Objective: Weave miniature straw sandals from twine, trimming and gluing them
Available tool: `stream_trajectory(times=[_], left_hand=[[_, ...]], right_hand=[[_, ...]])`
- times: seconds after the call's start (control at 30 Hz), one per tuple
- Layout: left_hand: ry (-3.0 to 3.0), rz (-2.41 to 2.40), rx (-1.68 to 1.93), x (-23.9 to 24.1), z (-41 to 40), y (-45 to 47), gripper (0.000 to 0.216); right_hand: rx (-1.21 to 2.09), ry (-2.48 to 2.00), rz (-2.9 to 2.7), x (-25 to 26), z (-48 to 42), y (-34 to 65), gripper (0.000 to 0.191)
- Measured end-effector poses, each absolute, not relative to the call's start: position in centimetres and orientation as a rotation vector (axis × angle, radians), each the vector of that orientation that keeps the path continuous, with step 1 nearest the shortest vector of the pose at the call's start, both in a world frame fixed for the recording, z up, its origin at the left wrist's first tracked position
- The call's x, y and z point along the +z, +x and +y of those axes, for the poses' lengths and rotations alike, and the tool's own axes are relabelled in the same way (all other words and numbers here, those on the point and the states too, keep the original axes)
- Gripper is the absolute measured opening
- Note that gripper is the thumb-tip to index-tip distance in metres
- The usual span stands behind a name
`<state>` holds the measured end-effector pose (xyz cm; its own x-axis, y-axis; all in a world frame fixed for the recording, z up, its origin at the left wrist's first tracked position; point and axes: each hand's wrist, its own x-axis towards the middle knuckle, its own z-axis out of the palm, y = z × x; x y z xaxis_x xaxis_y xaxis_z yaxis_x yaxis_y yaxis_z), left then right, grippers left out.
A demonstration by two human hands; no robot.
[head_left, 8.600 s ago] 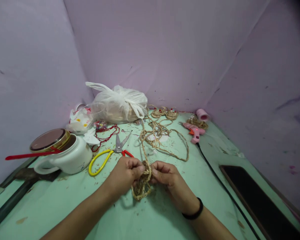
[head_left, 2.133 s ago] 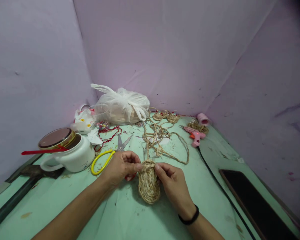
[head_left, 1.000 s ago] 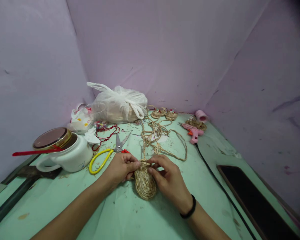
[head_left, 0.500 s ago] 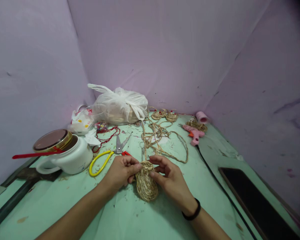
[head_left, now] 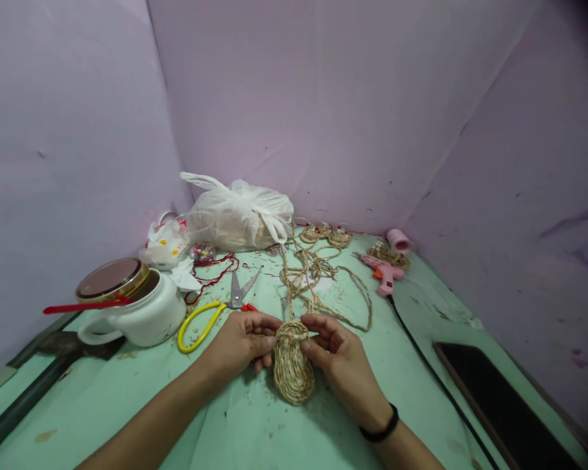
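Turned since the earliest frame, the coiled-rope oval [head_left: 294, 371] now presents its broad ribbed face, positioned between left hand [head_left: 244, 343] and right hand [head_left: 342, 358]. Left pinches its upper left edge near open scissors [head_left: 236, 299]; right grasps the upper right edge, thumb against fingers.

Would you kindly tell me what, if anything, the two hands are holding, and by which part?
The left hand and right hand hold the coiled rope piece between them, by opposite side edges near its far end.
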<state>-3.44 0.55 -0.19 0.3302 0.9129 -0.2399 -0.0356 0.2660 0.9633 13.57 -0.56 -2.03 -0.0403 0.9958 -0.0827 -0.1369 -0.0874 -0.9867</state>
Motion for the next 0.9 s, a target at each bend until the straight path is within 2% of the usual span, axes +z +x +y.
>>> stream_trajectory(times=[0.1, 0.3, 0.43, 0.53, 0.63, 0.73, 0.9], left_hand=[[1.108, 1.039, 0.821, -0.2, 0.6, -3.5, 0.026], [1.019, 1.106, 0.829, -0.6, 1.0, -3.7, 0.023], [1.08, 1.179, 0.83, -0.2, 0.8, -3.5, 0.026], [1.399, 1.426, 1.036, 0.6, 0.0, -3.1, 0.03], [1.969, 1.562, 1.22, 1.1, -1.2, -2.6, 0.021], [2.369, 1.468, 1.243, 0.9, -2.1, -2.1, 0.013], [2.6, 1.525, 1.178, 0.2, -2.2, -1.9, 0.012]], right_hand=[[1.371, -1.142, -1.078, -1.9, -0.7, 13.5, 0.031], [1.586, -1.005, -1.003, -1.1, -1.2, 13.1, 0.047], [1.439, -1.181, -1.029, -1.1, -1.1, 12.7, 0.027], [1.262, -1.351, -1.093, -1.1, -1.4, 12.6, 0.015], [1.122, -1.434, -1.232, -1.0, -2.0, 12.3, 0.013], [1.042, -1.433, -1.347, -0.8, -2.7, 12.0, 0.015], [0.858, -1.367, -1.53, -0.9, -3.5, 11.8, 0.016]])
